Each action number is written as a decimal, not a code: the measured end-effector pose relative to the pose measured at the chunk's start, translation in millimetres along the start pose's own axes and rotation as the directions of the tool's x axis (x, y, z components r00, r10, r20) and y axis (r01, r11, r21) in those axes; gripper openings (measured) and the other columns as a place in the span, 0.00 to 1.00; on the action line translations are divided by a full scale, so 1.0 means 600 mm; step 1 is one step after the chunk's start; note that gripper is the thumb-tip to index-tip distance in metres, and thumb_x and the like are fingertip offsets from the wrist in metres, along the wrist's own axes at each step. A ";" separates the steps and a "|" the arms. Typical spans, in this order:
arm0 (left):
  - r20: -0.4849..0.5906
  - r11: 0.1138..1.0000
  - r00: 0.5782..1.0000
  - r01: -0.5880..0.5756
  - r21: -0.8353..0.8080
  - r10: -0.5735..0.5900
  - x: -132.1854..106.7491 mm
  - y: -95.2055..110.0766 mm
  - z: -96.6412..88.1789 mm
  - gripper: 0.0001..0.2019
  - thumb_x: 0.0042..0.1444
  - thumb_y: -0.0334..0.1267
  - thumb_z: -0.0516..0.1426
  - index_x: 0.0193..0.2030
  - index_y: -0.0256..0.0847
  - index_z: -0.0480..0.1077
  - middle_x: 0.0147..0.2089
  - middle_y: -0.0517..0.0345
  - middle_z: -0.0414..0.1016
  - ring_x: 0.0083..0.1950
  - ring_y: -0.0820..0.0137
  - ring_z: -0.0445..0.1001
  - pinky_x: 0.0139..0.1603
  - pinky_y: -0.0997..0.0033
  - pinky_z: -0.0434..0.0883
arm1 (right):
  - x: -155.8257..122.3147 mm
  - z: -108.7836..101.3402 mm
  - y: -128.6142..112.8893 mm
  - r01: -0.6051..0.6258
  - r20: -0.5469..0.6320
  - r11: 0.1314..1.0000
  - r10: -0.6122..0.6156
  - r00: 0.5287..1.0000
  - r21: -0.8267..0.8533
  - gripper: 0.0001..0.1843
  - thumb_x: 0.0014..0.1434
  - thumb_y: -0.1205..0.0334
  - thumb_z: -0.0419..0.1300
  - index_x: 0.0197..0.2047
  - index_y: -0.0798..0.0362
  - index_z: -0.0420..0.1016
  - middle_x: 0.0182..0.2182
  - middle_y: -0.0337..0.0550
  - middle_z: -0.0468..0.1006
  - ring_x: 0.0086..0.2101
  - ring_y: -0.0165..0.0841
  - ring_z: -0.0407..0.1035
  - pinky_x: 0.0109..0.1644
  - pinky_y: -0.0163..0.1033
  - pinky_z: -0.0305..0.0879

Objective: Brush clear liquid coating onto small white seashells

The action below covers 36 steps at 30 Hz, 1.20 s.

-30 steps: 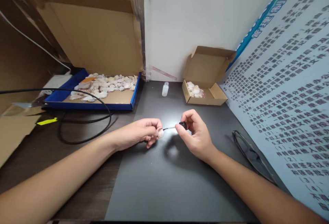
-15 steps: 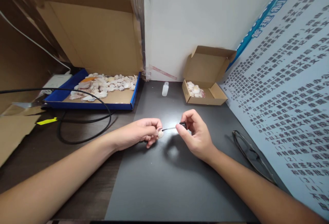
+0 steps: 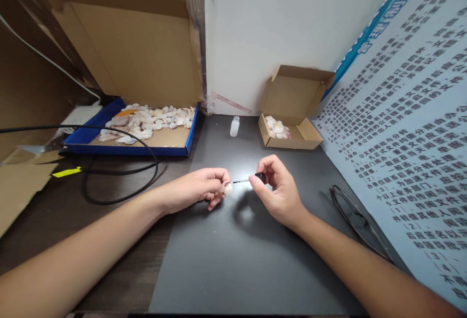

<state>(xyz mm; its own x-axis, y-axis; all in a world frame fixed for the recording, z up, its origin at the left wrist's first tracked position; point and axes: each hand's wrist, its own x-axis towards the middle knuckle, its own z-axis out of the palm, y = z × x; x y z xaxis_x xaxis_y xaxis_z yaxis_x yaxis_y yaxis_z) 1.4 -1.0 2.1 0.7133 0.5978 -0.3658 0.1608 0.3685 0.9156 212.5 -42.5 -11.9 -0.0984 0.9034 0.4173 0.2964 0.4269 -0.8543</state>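
Between its fingertips, my left hand (image 3: 200, 189) pinches a small pale seashell (image 3: 228, 189) with a darker patch at its upper edge. My right hand (image 3: 279, 186) is closed on the black cap of a thin applicator brush (image 3: 260, 178). The brush's stem points left, and its dark tip lies close beside the shell's upper right edge; whether it touches cannot be made out. Beyond the hands, a small frosted glass bottle (image 3: 234, 127) stands upright with its neck uncapped.
A blue-edged box (image 3: 160, 150) of seashells (image 3: 146, 122) stands back left, black cable (image 3: 156, 162) looping before it. Back right is a small open cardboard box (image 3: 295, 142) holding shells (image 3: 276, 127). Eyeglasses (image 3: 359, 220) lie at right by a printed sheet (image 3: 419, 128).
The brush tip has shifted slightly right, from on the shell's upper edge to just beside it. Both hands stay nearly in place.
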 end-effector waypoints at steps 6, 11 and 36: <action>-0.007 1.000 1.000 0.003 -0.006 -0.003 -0.001 0.004 0.002 0.06 0.52 0.34 0.56 0.32 0.38 0.61 0.27 0.64 0.63 0.27 0.79 0.63 0.29 0.77 0.63 | -0.004 -0.005 0.005 0.021 -0.015 0.999 -0.020 1.000 0.033 0.07 0.61 0.65 0.59 0.37 0.50 0.62 0.27 0.33 0.61 0.25 0.26 0.56 0.28 0.33 0.55; -0.016 1.000 1.000 0.006 0.003 -0.006 -0.001 0.005 0.003 0.06 0.51 0.34 0.57 0.32 0.38 0.62 0.27 0.64 0.63 0.27 0.79 0.64 0.29 0.77 0.63 | -0.006 -0.004 0.005 0.012 0.009 0.999 -0.012 1.000 0.049 0.07 0.61 0.64 0.59 0.36 0.50 0.62 0.26 0.32 0.61 0.25 0.26 0.55 0.28 0.34 0.53; -0.007 0.999 1.000 -0.001 -0.043 0.000 0.000 0.003 0.001 0.05 0.51 0.34 0.56 0.32 0.38 0.62 0.27 0.64 0.64 0.27 0.79 0.64 0.29 0.77 0.64 | 0.008 0.013 -0.015 -0.076 -0.046 0.997 0.076 0.996 0.016 0.09 0.57 0.65 0.59 0.32 0.50 0.60 0.23 0.30 0.56 0.23 0.26 0.49 0.27 0.35 0.50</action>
<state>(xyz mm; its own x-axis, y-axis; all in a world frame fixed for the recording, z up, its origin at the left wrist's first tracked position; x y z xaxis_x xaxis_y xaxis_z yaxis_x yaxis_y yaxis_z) 1.9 -0.6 4.0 0.7085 0.6029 -0.3666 0.1311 0.3980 0.9080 201.7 -41.8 -4.4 -0.0317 0.9306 0.3646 0.2882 0.3578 -0.8882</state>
